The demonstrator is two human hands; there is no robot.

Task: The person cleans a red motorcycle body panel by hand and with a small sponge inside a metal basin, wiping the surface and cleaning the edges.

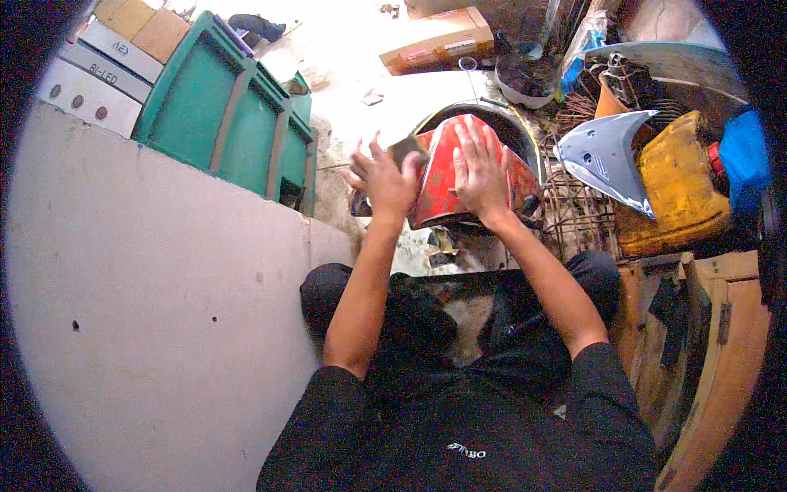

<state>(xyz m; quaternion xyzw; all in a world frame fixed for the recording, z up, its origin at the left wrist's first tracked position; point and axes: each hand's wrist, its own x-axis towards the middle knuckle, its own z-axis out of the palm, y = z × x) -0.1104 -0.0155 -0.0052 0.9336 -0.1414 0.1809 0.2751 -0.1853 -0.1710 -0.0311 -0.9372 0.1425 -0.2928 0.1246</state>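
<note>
A scuffed red motorcycle body panel lies in front of me, over a dark round basin with a yellowish rim. My right hand rests on the panel's upper face, fingers stretched along it and thumb to the left side. At the panel's left edge is my left hand, its fingers spread and slightly blurred. A dark, flat, squarish piece, perhaps sandpaper, shows between its thumb and fingers. Whether the left hand grips that piece is unclear. The panel's underside is hidden.
A pale wall rises at left, beside a green panelled cabinet and stacked boxes. To the right are a grey plastic panel, a yellow jerrycan, a rusty metal grid and wooden frames. A cardboard box lies ahead.
</note>
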